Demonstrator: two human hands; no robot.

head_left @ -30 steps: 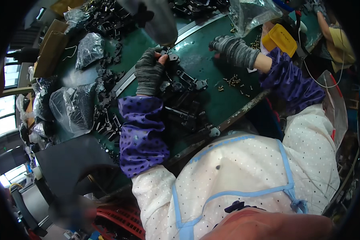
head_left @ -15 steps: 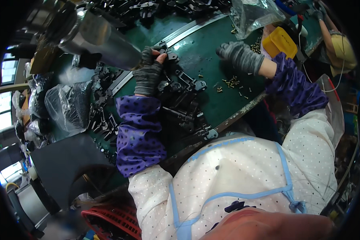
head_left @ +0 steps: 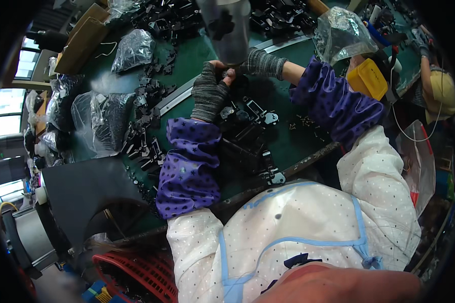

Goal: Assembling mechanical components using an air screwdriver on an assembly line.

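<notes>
My left hand (head_left: 210,93), in a grey fingerless glove, is closed, thumb and fingers pinched on a small black metal bracket, now mostly hidden. Right beside it, my gloved right hand (head_left: 266,64) meets the left fingertips; its own fingers are hidden behind a grey metal cylinder (head_left: 227,30). Below the hands, several black metal brackets with silver ends (head_left: 260,111) lie on the green table (head_left: 288,146). Another bracket (head_left: 272,169) rests by the near table edge. Small brass-coloured screws (head_left: 304,122) are scattered right of them.
A silver rail (head_left: 179,98) crosses the table, with heaps of black parts (head_left: 280,17) beyond it. A yellow box (head_left: 367,79) and a clear plastic bag (head_left: 343,38) stand at the right. Bagged parts (head_left: 106,118) sit left; a red basket (head_left: 136,275) is below. Another person (head_left: 434,86) works far right.
My right hand has moved left from beside the screws to meet my left hand. The view has shifted, so the cylinder now appears farther right, above both hands.
</notes>
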